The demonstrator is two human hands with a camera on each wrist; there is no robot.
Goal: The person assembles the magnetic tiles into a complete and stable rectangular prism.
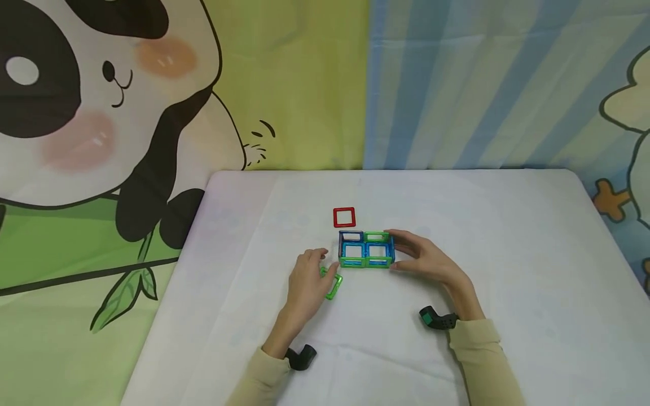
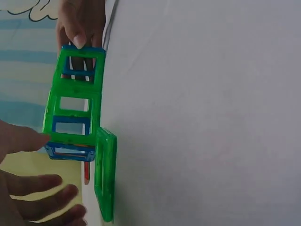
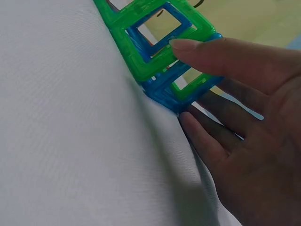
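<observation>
An open-topped box of blue and green magnetic tiles (image 1: 365, 261) stands on the white table. My right hand (image 1: 431, 260) grips its right end; in the right wrist view the thumb (image 3: 186, 47) lies on a green side tile and the other fingers reach behind. Off the box's near left corner is my left hand (image 1: 308, 285), fingers spread. Its thumb overlaps the box's corner in the left wrist view. A loose green square tile (image 2: 112, 165) leans up by that corner, partly covered by the left hand in the head view.
A red square tile (image 1: 336, 217) lies flat just behind the box. The white tabletop (image 1: 508, 242) ends at a printed curtain (image 1: 304, 84) with a panda along the back. Each wrist wears a black camera on a strap (image 1: 302, 357).
</observation>
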